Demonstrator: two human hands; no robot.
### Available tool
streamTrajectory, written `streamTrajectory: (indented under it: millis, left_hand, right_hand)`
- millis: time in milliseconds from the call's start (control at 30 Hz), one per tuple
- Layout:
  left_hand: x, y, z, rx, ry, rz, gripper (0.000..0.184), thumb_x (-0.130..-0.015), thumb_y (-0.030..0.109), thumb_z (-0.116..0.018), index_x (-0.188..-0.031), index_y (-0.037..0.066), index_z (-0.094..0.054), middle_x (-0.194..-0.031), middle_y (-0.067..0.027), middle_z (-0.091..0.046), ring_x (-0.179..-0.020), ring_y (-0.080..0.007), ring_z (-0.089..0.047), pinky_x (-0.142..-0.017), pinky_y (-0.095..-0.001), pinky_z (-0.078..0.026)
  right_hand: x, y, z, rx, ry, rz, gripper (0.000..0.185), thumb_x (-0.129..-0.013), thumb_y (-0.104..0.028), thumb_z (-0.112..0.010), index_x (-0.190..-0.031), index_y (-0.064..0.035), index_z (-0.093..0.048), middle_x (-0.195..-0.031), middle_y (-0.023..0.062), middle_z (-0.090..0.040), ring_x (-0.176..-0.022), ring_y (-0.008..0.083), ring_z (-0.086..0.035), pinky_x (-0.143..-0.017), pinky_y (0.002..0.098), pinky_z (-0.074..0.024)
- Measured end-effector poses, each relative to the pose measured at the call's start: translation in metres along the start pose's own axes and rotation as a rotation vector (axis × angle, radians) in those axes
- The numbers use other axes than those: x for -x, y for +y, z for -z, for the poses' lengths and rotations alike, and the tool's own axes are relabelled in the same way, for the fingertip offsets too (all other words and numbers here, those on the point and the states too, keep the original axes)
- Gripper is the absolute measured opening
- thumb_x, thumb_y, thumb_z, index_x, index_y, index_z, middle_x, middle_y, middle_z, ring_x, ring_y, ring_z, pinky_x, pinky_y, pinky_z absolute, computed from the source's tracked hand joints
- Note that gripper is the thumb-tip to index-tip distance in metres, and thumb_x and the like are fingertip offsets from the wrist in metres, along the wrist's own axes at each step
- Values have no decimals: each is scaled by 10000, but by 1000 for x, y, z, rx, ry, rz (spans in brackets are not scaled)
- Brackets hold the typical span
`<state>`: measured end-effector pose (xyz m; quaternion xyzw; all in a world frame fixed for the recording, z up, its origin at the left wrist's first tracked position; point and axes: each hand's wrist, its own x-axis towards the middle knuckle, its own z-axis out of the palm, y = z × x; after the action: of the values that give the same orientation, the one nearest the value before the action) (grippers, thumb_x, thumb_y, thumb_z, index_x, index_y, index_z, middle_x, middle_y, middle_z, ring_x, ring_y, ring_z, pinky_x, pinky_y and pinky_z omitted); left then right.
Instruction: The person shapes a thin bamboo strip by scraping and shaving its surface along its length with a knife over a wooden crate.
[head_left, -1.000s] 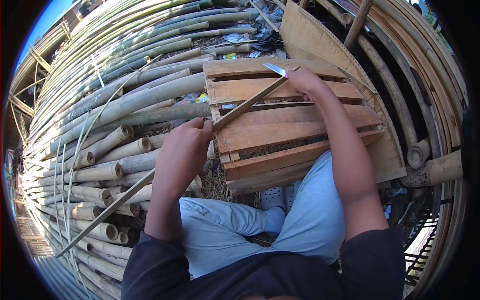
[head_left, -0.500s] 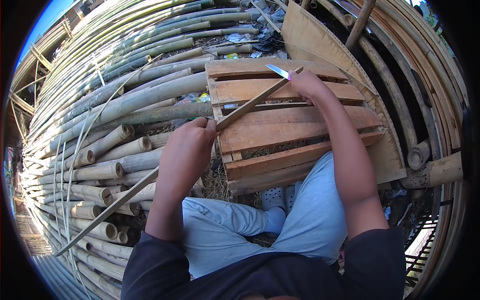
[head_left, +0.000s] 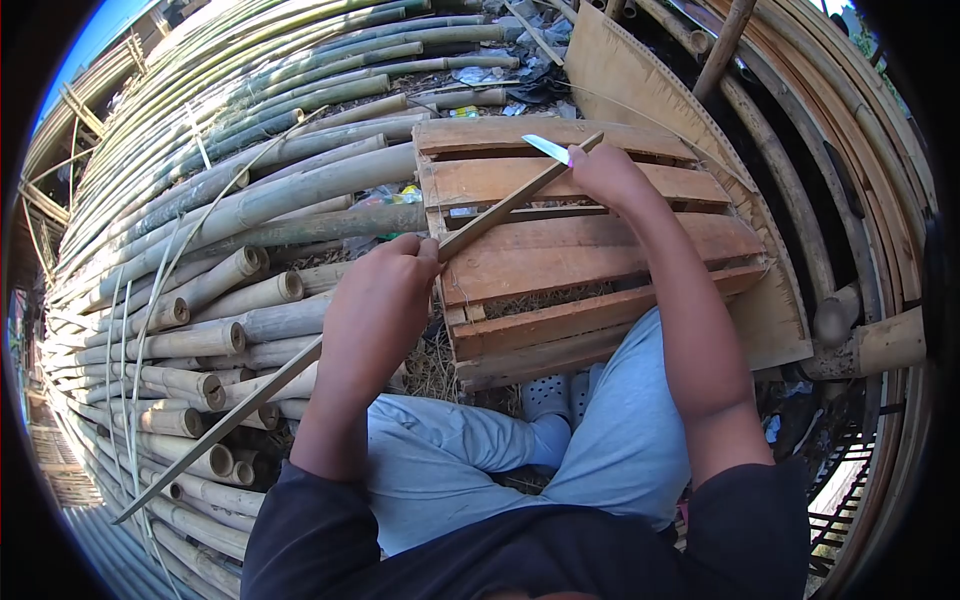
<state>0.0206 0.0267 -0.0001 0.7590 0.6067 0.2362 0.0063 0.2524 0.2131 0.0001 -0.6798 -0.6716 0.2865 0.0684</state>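
A long thin bamboo strip runs diagonally from the lower left up across a slatted wooden crate. My left hand is closed round the strip beside the crate's left edge. Over the crate's upper slats, my right hand is wrapped round the handle of a knife, which is mostly hidden by the fingers. The knife's bright blade points up and left, lying close to the strip near its upper end. Whether the blade touches the strip cannot be made out.
Stacked bamboo poles fill the left side. A plywood sheet leans behind and right of the crate, with more poles beyond it. Plastic litter lies past the crate. My legs are bent in front of it.
My right hand and the knife have shifted slightly left along the strip, the blade tilting a little. My left hand has moved slightly right and keeps hold of the strip.
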Motion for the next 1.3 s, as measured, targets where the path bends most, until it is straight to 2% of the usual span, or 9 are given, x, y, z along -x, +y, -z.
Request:
streamTrajectory:
  millis: [167, 533, 600, 667, 800, 933, 1000, 1067, 1300]
  left_hand:
    - [-1, -1, -1, 19, 8, 18, 151, -953, 111, -658, -898, -13, -723, -806, -179, -605, -764, -389, -636, -703, -497, -483]
    - [0, 3, -4, 7, 13, -1, 163, -960, 103, -645, -895, -24, -723, -797, -179, -599, -750, -388, -630, -695, -489, -485]
    - [1, 3, -6, -37, 34, -24, 141, -952, 90, -645, -919, -25, -720, -809, -176, -602, -764, -385, -635, -695, -484, -489]
    - [0, 2, -6, -47, 27, -26, 134, -949, 86, -646, -928, -26, -717, -812, -175, -602, -769, -382, -637, -694, -481, -491]
    - [1, 4, -8, -59, 51, -47, 121, -938, 79, -650, -934, -27, -707, -812, -172, -598, -778, -376, -642, -696, -480, -495]
    - [4, 6, -4, -78, 24, -29, 110, -934, 68, -642, -967, -21, -696, -812, -170, -595, -779, -376, -644, -697, -480, -496]
    - [6, 6, 0, -101, 1, -72, 121, -927, 56, -628, -1006, -16, -686, -818, -166, -599, -786, -374, -647, -699, -478, -500]
    - [4, 6, -5, -102, 10, -65, 126, -933, 53, -618, -1015, -17, -683, -820, -166, -601, -793, -371, -648, -703, -476, -502]
    - [3, 7, -8, -118, -1, -73, 151, -914, 30, -604, -1032, -31, -677, -843, -170, -602, -841, -362, -649, -740, -475, -508]
  right_hand:
    - [30, -16, -17, -5, -80, 36, 592, -1098, -413, -403, -996, 91, -695, -646, 119, -622, -559, 229, -627, -526, 414, -497]
    - [8, -7, -14, 110, 52, 231, 585, -1091, -447, -410, -865, 32, -656, -604, 95, -569, -458, 197, -517, -496, 397, -466]
    - [25, -16, -10, 66, -9, 176, 600, -1088, -458, -416, -864, 44, -655, -609, 99, -572, -467, 202, -512, -499, 400, -463]
    - [53, -37, -15, 33, -211, 81, 469, -1106, -303, -374, -1155, 41, -688, -797, 164, -701, -630, 273, -684, -643, 448, -555]
    - [23, -19, -6, 262, -36, 272, 503, -1084, -365, -428, -1097, 57, -701, -846, 227, -713, -724, 324, -708, -697, 454, -559]
    - [38, -23, -21, 73, -86, 161, 486, -1091, -338, -413, -1199, 60, -669, -959, 235, -728, -845, 387, -721, -761, 472, -561]
    - [27, -12, -22, 38, -81, 139, 491, -1090, -329, -415, -1203, 84, -656, -982, 249, -727, -872, 379, -722, -783, 472, -563]
    - [20, -8, -15, 97, 14, 229, 554, -1089, -389, -426, -956, 81, -688, -756, 204, -670, -719, 309, -655, -762, 439, -520]
    - [23, -13, -14, 9, -54, 130, 527, -1087, -373, -433, -977, 79, -682, -864, 260, -689, -769, 370, -666, -806, 467, -516]
